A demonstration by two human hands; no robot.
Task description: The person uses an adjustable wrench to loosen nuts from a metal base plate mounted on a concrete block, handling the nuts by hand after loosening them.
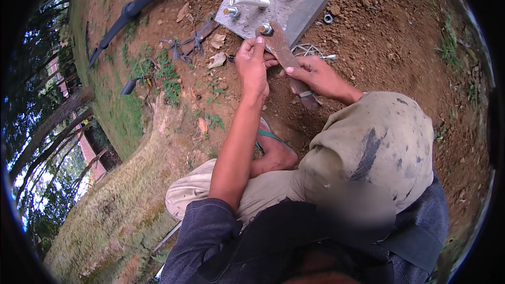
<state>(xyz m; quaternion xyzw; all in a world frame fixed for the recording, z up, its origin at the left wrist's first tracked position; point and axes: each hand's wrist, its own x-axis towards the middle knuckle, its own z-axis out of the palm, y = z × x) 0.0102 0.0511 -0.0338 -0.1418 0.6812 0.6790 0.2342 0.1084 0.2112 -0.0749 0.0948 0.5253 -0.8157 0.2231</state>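
A rusty brown wrench (284,56) slants across the near corner of a grey concrete block (305,2). My right hand (319,78) is closed around its handle, thumb on top. The wrench's head is at a nut on the nearest bolt (265,29); whether its jaw grips the nut is hard to see. My left hand (252,66) is closed at the wrench's head, thumb up beside it and fingers curled partly out of sight underneath. Several threaded bolts with nuts stand up from the block. A white tube (249,0) lies on top among them.
A loose nut (328,18) lies on the soil right of the block. White cord (311,51) lies bunched by the near corner. A thick black pipe (142,2) crosses the upper left. My bent knee (376,137) is close to my right forearm.
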